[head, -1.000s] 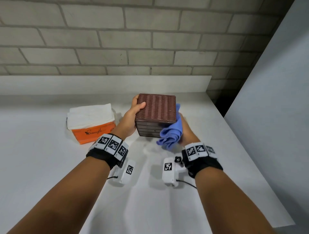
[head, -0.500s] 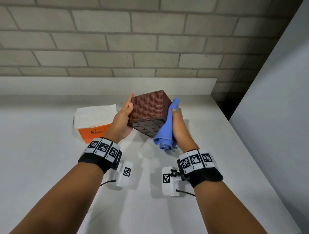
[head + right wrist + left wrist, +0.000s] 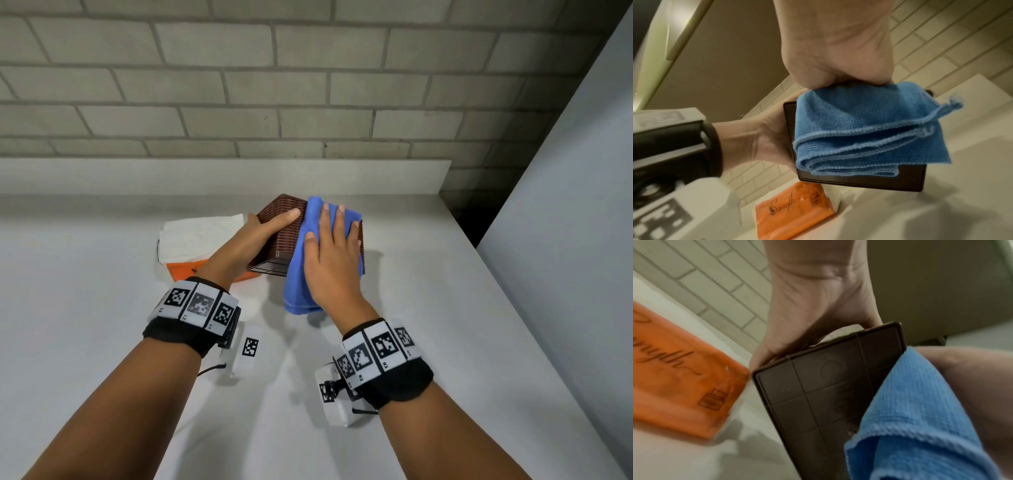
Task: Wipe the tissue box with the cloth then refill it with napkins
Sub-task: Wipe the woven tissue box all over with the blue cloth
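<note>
Right now the brown wicker-textured square tissue box [image 3: 279, 233] is held up off the white tabletop [image 3: 102, 308], tilted, its ribbed underside toward the person; left hand [image 3: 255, 236] clasps the box's left side, thumb laid along the top edge, remaining fingers hidden behind the box; right hand [image 3: 330, 260] lies flat, fingers spread and straight, pressing the folded blue microfibre cloth [image 3: 301, 274] onto the box's upper face; the cloth's loose end hangs below the box's near edge. Step in hand, as I judge it: wiping that face; to do it well, keep the palm flat, stroke along the weave ridges, keep the left grip firm so the box doesn't twist, tuck the dangling tail, rotate for the other faces. The orange plastic pack of white napkins [image 3: 202, 240] sits on the tabletop just left of the box, untouched; refill not yet begun.
</note>
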{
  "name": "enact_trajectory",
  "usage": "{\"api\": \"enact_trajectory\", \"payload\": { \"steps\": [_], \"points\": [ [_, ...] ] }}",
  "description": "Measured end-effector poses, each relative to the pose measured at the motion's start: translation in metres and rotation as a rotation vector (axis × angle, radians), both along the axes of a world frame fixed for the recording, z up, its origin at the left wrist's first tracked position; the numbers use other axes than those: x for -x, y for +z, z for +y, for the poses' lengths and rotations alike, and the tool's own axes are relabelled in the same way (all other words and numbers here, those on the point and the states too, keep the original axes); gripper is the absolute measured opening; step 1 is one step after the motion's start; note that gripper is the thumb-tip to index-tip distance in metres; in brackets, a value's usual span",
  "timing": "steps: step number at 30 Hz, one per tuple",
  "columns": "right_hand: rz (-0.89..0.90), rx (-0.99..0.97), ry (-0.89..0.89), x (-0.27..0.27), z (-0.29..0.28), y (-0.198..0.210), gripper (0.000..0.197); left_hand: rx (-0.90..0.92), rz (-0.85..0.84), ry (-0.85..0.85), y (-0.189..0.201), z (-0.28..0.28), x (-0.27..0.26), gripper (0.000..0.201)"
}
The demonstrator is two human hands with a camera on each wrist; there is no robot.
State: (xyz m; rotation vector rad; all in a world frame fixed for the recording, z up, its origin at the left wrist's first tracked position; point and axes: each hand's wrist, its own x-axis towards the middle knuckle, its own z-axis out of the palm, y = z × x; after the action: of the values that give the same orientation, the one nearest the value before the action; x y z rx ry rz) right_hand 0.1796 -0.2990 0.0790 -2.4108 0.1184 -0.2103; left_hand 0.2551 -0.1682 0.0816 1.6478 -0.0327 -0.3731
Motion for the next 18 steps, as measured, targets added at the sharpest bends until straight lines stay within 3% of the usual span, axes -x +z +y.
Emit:
{"api": "enact_trajectory", "payload": {
  "steps": [4,6,14,18],
  "points": [
    [-0.022,0.150,0.033,-0.009,0.014,0.003,0.059,0.074,-0.026,-0.085,-0.005,-0.006,0.006,0.048],
    [-0.010,0.195,0.047,-0.015,0.015,0.003,0.059,0.093,-0.028,-0.074,-0.011,-0.008,0.008,0.034],
    [-0.007,0.273,-0.098,-0.039,-0.020,-0.006,0.059,0.179,0.033,0.050,-0.028,-0.017,0.006,0.029],
    [0.046,0.115,-0.192,-0.049,-0.045,-0.009,0.057,0.174,0.045,0.096,-0.031,-0.018,0.003,0.023]
  ]
}}
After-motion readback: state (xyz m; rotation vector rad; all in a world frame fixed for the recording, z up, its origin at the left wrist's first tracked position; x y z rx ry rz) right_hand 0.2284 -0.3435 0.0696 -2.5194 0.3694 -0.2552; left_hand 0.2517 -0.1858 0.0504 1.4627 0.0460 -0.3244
